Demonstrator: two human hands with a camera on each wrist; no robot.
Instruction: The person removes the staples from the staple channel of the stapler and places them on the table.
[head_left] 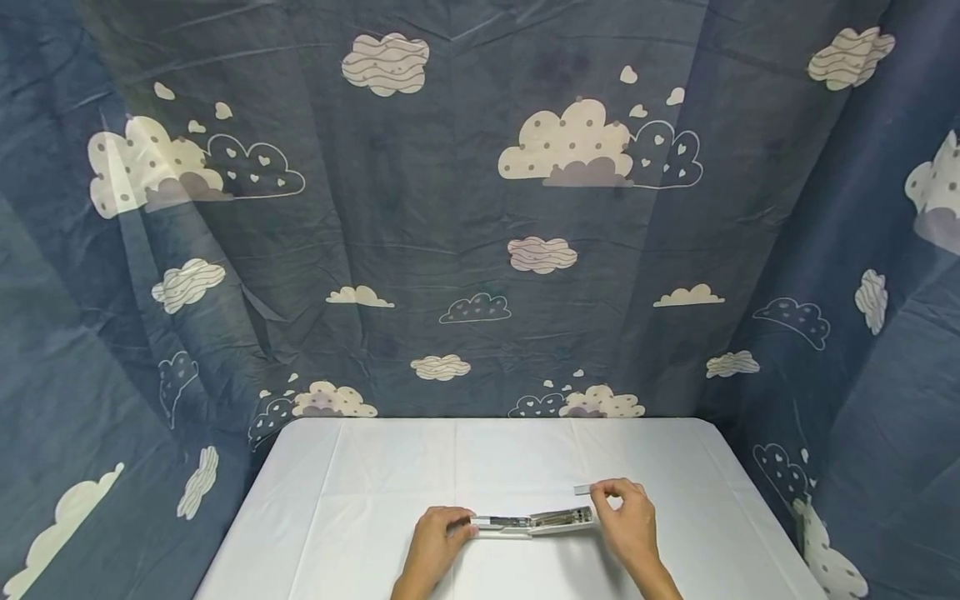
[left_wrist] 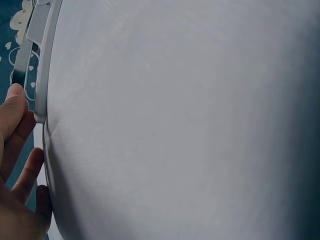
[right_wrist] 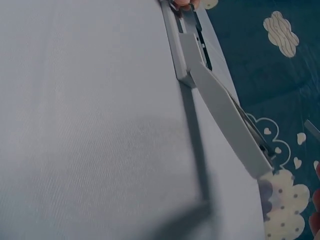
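Right hand [head_left: 628, 521]: I see its grip pinched, thumb and fingers closed on a short, flat grey strip [head_left: 582, 491] that pokes out leftward. Left hand [head_left: 438, 537]: also grasping, thumb and fingers on the left end of a long white stapler [head_left: 540, 523] with silvery metal inside. The stapler stretches unfolded between the hands, its white arm swung out rightward and tilted up, shadow beneath; the strip hangs near that end, not touching. From my distance I cannot tell whether the base is fully down. Below, a white table [head_left: 360, 500] with rounded far corners; behind and to both sides, dark blue fabric [head_left: 420, 200] printed with pale clouds and hearts.
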